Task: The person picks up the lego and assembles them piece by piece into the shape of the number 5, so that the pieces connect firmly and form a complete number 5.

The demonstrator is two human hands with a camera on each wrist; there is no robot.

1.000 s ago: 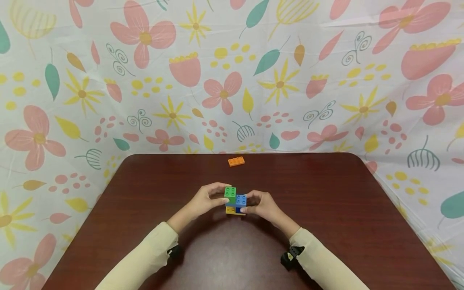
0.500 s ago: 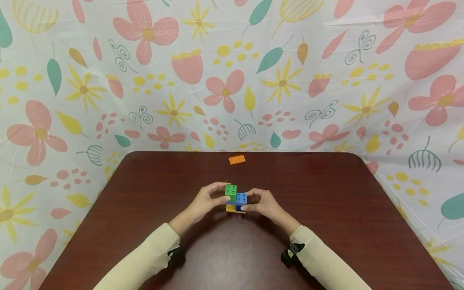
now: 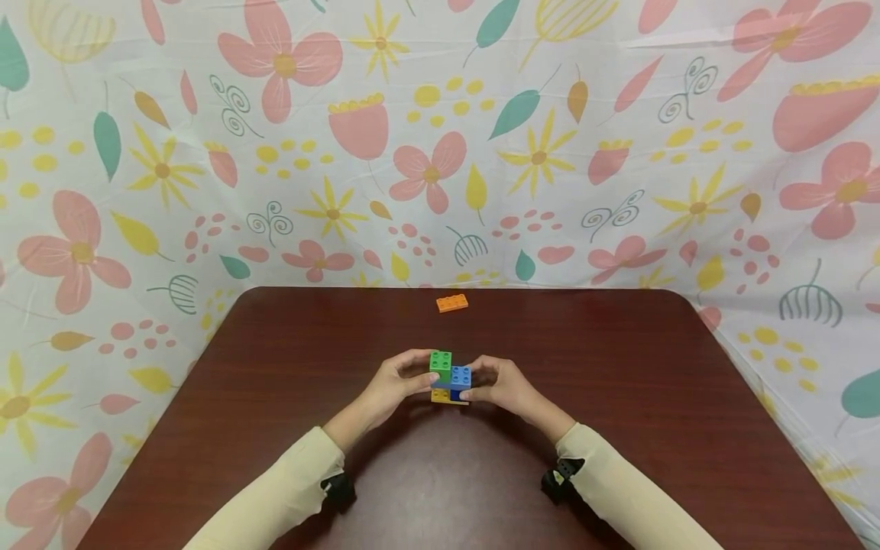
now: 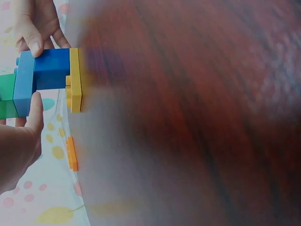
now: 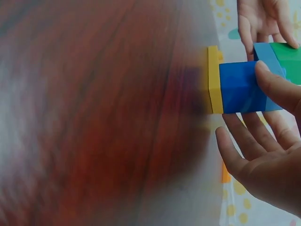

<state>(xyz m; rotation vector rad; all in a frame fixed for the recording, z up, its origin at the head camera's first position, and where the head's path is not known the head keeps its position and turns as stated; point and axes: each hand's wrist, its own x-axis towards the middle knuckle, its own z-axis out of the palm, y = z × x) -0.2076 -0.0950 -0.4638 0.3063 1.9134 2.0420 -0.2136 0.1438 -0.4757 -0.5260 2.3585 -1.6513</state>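
Observation:
A small stack of toy building bricks stands near the middle of the table. Its base is a flat yellow plate [image 4: 75, 82], with a dark blue brick [image 5: 240, 89] on the right half. A lighter blue plate [image 3: 461, 376] tops that brick and overhangs to the left, bearing a green brick [image 3: 441, 362]. My left hand [image 3: 386, 387] holds the green brick from the left, thumb in front. From the right, my right hand [image 3: 506, 388] pinches the dark blue brick, its thumb reaching the edge of the lighter plate. Fingers behind the stack are partly hidden.
An orange flat brick [image 3: 451, 303] lies by the far edge of the dark red-brown table [image 3: 619, 359]. Beyond that edge hangs a white cloth [image 3: 440, 99] with flower and leaf prints.
The head view shifts slightly. Both hands keep their hold on the stack, and the bricks stay in the same arrangement.

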